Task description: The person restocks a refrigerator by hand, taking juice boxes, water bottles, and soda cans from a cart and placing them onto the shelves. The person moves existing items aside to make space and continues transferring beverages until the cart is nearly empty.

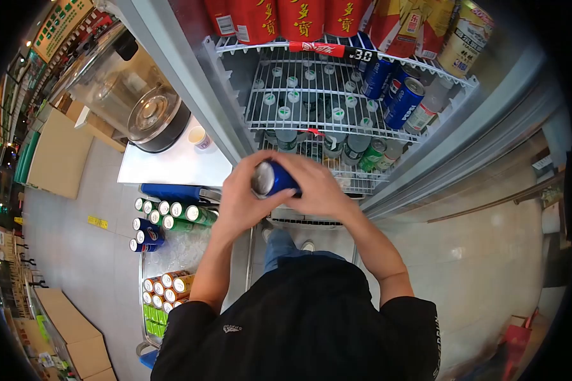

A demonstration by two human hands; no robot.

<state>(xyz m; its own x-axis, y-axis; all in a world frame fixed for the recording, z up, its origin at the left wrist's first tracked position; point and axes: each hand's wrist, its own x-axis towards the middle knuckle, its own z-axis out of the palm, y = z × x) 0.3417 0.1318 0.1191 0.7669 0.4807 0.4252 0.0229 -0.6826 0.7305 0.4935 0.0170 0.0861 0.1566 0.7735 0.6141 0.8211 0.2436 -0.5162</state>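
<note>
A blue drink can point(281, 180) is held between my two hands in front of the open fridge, its silver end tilted up toward me. My left hand point(240, 200) wraps around the can's left side, while my right hand point(321, 190) closes around it from the right. Most of the can's label is hidden by my fingers. Behind my hands, blue Pepsi cans point(403, 105) stand at the right of a wire shelf point(305, 95). Capped clear bottles point(286, 140) and a green can point(372, 154) are on the lower shelf.
Red cans point(302, 19) and yellow cartons stand on the top shelf. At left, a cart tray point(178, 247) holds ice and several green, blue and orange cans. A white counter point(149, 168) carries a drink dispenser point(149, 120) and a paper cup point(198, 137). The fridge's right edge point(438, 165) borders the shelves.
</note>
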